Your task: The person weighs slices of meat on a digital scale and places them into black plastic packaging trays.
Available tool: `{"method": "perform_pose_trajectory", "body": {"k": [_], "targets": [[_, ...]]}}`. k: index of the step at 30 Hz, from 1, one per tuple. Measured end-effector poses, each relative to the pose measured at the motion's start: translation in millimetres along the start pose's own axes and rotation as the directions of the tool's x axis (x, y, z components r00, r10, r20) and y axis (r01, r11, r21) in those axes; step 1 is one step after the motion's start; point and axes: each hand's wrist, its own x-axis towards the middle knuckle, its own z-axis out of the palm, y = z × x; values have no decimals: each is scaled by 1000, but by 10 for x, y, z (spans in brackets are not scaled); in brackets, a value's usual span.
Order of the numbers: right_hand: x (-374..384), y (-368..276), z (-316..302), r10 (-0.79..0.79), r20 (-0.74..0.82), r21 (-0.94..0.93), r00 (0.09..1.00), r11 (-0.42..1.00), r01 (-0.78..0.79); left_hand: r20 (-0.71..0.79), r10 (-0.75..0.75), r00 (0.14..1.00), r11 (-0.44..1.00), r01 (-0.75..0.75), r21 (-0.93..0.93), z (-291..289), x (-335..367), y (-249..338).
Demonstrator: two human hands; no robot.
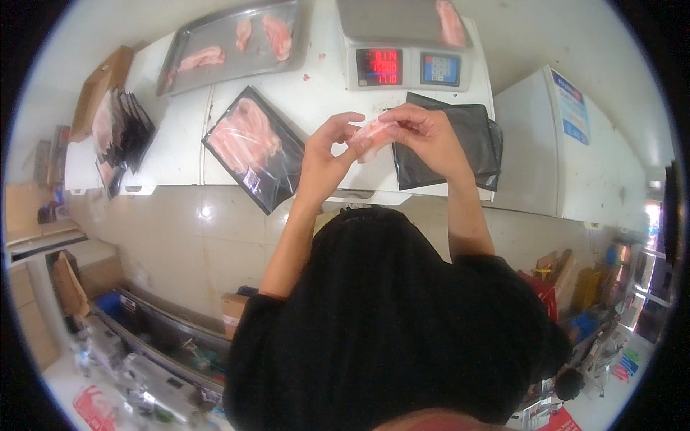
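The right grip (pixel 429 136) was closed on a strip of pale pink meat (pixel 375 136), its thumb and fingers pinching the right end. The left grip (pixel 327 152) had the other end, thumb against the near side; how its fingers met the meat behind was hard to make out, and both hands covered much of the strip. Hands and meat were raised just on the person's side of the scale (pixel 411 68).

Near the scale and closer to the person, flat black packs (pixel 460 144) overlapped, partly hidden under the right hand and forearm; whether they held anything could not be told. On the scale's pan lay another piece of meat (pixel 451 25), its far end cut off by the picture's upper edge, as was the pan itself.

Left of the scale and nearer the person, a black-backed clear pack (pixel 284 161) held several slices, glare blurring their outlines. Beyond it, also left of the scale, a metal tray (pixel 230 68) carried a few meat pieces, its far rim cropped. Farthest left of the scale on the white worktop (pixel 327 79), more filled packs (pixel 123 133) leaned together beside a cardboard box (pixel 100 90), their number unclear where they overlapped.
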Motion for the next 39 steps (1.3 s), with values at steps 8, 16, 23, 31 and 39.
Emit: {"method": "perform_pose_trajectory", "body": {"k": [8, 16, 23, 31, 39], "targets": [[-70, -183, 29, -77, 9, -345, 997, 936, 76, -42, 119, 992, 955, -103, 277, 78, -48, 17], [-104, -154, 41, -22, -42, -456, 999, 890, 0, 36, 253, 967, 830, -236, 506, 52, -31, -31], [48, -142, -62, 3, -22, 5, 1000, 1000, -3, 43, 80, 996, 973, -87, 215, 28, -88, -45], [246, -554, -46, -123, -97, -63, 988, 991, 118, 54, 97, 994, 995, -95, -21, -40, 14, -172], [418, -763, 7, -217, -68, -109, 974, 972, 209, 61, 56, 997, 987, -65, 149, -133, 75, -124]]}}
